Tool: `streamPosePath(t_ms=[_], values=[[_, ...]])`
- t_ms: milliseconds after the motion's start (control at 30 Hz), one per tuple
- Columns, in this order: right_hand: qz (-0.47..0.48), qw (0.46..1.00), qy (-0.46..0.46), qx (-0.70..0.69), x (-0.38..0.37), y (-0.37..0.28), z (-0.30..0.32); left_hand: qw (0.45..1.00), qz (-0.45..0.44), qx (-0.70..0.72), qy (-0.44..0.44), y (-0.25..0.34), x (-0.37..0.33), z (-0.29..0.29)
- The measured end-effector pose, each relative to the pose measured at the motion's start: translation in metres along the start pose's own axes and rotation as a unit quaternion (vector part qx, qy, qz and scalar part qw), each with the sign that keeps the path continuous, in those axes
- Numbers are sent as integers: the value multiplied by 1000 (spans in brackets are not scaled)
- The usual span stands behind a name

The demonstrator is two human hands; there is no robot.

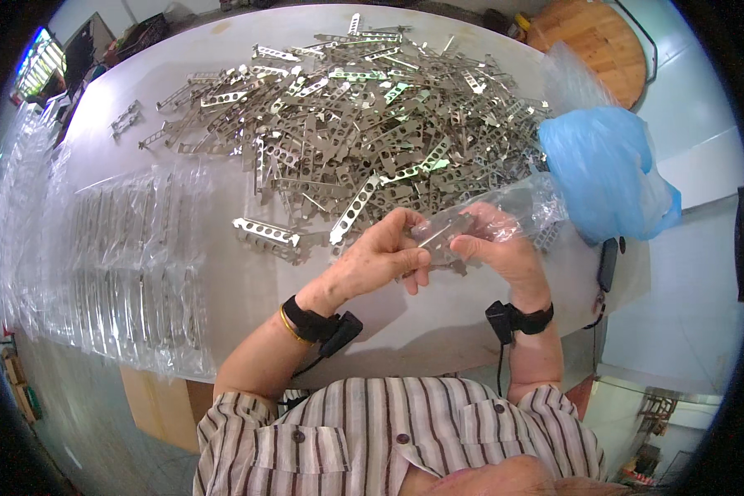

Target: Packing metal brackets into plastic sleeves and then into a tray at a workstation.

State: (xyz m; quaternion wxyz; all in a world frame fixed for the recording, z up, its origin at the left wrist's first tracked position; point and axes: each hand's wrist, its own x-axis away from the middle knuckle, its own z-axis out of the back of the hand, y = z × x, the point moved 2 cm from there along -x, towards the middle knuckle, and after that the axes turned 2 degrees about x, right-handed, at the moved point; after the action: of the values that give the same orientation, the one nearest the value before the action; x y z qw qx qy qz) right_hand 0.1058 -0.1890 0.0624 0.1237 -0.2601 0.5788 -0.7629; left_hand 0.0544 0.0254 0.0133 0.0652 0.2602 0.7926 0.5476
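Between my hands is a clear plastic bag, stretching up to the right past my right hand. A thin silvery metal strip shows in or behind its film; I cannot tell which. My left hand pinches the bag's left end between thumb and fingers. On the other side my right hand grips the bag, thumb in front and fingers partly hidden by the film. Just beyond my hands lies a large heap of perforated metal brackets. One long bracket rests at the heap's near edge, close to my left hand.
Filled clear bags of metal strips lie in rows on the white table at left. A blue plastic bag sits at the right edge, near a round wooden stool top. Below the table is a cardboard box.
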Motion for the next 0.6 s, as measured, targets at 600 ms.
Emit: streamPosePath(t_ms=[600], values=[[43,987,-132,-85,-9,14,-15,999,-34,6,-23,-14,-6,-1]])
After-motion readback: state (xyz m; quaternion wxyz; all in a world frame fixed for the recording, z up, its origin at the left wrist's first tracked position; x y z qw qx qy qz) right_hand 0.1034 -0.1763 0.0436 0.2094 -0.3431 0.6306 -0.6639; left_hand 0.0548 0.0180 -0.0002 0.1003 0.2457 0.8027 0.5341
